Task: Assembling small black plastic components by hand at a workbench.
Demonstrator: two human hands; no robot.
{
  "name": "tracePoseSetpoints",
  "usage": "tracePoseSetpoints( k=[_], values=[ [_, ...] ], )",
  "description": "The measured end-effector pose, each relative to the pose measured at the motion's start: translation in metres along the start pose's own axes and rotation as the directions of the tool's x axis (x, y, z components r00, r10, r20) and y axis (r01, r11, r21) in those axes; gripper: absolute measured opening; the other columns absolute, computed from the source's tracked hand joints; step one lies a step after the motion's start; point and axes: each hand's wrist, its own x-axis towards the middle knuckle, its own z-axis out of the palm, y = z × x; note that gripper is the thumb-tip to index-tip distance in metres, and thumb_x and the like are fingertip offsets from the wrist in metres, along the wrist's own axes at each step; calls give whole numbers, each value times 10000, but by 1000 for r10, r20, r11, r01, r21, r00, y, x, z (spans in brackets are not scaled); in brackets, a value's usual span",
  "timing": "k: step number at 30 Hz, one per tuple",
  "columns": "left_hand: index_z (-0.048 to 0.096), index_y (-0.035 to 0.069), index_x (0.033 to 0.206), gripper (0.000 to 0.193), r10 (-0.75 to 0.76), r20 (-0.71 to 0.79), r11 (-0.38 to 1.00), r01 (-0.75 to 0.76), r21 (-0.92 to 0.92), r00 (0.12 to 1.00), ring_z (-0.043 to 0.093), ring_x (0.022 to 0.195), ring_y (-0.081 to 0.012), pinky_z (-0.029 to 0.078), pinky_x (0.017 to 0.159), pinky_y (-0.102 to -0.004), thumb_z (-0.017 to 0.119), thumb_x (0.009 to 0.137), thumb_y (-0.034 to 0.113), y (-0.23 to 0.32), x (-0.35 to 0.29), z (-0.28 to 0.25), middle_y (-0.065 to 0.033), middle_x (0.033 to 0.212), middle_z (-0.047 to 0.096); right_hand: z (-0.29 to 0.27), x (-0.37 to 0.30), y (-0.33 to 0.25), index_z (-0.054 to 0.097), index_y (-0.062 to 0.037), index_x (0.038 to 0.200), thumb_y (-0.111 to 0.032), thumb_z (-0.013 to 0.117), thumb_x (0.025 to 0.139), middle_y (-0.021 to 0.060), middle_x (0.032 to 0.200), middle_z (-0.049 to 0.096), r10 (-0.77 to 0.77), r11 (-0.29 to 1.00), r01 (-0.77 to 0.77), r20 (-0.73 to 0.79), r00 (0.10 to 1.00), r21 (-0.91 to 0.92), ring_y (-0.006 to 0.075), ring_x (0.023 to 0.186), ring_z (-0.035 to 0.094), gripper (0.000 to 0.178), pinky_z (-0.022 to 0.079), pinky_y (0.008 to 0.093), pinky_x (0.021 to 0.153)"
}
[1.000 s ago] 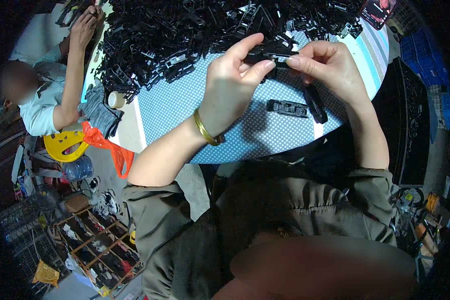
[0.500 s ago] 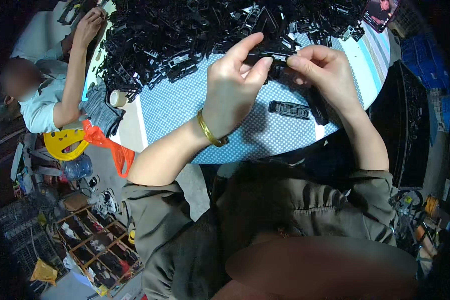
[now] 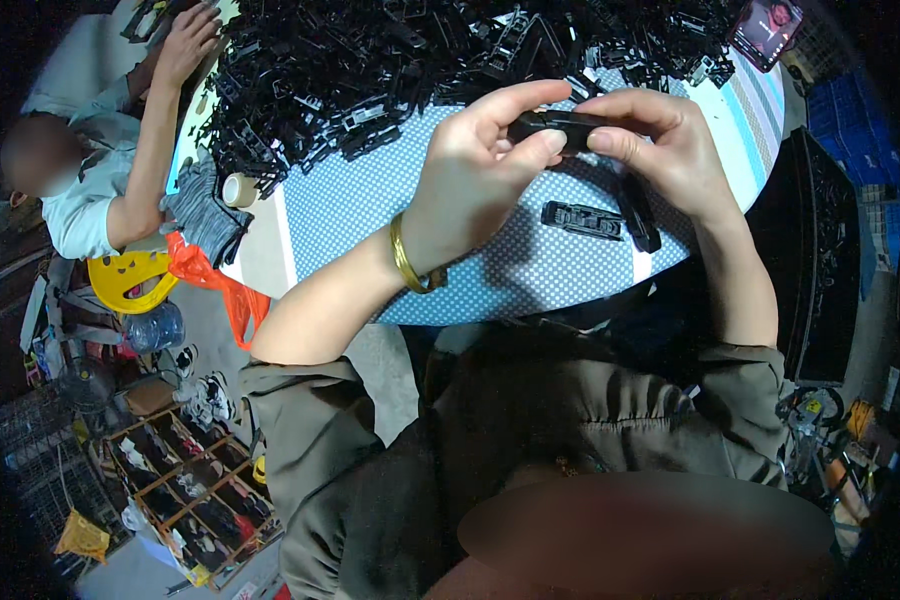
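Observation:
Between my two hands is a long black plastic part (image 3: 560, 128), held level above the table. My left hand (image 3: 480, 165) pinches its left end with thumb and fingers, a gold bracelet on the wrist. The fingers and thumb of my right hand (image 3: 660, 145) close on its right end. Below the hands, a black part with an open, ribbed inside (image 3: 582, 220) lies on the patterned cloth. Beside it rests a smooth, long black part (image 3: 640, 220), partly beneath my right hand. What the fingers cover of the held part is hidden.
A big heap of black plastic parts (image 3: 310, 70) covers the table's far side. A phone (image 3: 765, 32) stands at the far right. At the left are a roll of tape (image 3: 238, 190), a grey cloth (image 3: 208, 212), a red bag (image 3: 232, 300) and another person's arm (image 3: 155, 150).
The held part has been turned, so a smooth dark side now shows instead of its lighter, detailed one. Both hands have come slightly lower. The other person's hand has shifted a little.

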Motion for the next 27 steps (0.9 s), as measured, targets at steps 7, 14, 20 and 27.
tracePoseSetpoints(
  k=[7,14,20,27],
  values=[
    [388,-58,1202,429,-59,130,976,84,-199,990,611,834,-162,511,728,-216,535,823,80,6,7,0,-156,980,571,-5,-10,1,624,-9,902,-211,660,747,52,778,614,-23,999,22,-18,1000,-46,135,737,587,257,464,246,682],
    [285,-23,1273,498,-122,191,991,130,-28,974,608,743,-153,508,676,-228,513,832,32,2,12,-2,-138,886,589,-10,-10,4,628,-12,941,-185,639,772,35,725,606,142,987,-144,25,990,70,76,607,534,242,435,187,567],
    [340,-21,1243,450,-224,154,973,213,86,962,591,709,-123,483,628,-194,520,847,95,12,18,-10,-108,857,603,-12,-9,4,635,-6,922,-185,626,779,45,701,605,164,986,-163,29,986,-29,85,581,534,229,436,189,546],
    [602,15,945,331,492,-116,508,-177,843,863,524,580,-165,441,537,-262,689,699,220,6,41,-34,-83,739,555,-5,-11,1,646,-13,867,-175,634,745,93,703,607,-45,915,164,312,949,-369,171,601,581,203,478,271,543]
  ],
)
